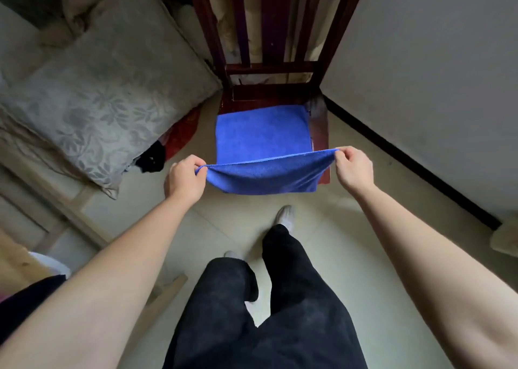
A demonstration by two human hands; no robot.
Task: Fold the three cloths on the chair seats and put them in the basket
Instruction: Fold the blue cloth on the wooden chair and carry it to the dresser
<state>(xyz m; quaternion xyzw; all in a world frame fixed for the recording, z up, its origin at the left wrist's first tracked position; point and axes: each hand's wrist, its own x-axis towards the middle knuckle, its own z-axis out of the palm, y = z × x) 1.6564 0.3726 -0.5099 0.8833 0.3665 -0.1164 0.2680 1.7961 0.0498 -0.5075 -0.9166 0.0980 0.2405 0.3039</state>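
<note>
A blue cloth [263, 136] lies on the seat of a dark red wooden chair [318, 124]. Its far part is flat on the seat. Its near edge is lifted up and pulled tight between two hands, so the cloth bends and a flap hangs down in front of the seat.

The left hand [186, 179] pinches the near left corner of the cloth between thumb and fingers. The right hand [353, 168] pinches the near right corner the same way. Both hands are in front of the chair, just above the front edge of the seat (the cloth stretches in a straight line from one hand to the other).

A big grey pillow with leaf shapes [103, 88] sits to the left of the chair. Below are the person's black trousers [280, 298] and a pale tiled floor [350, 228].
</note>
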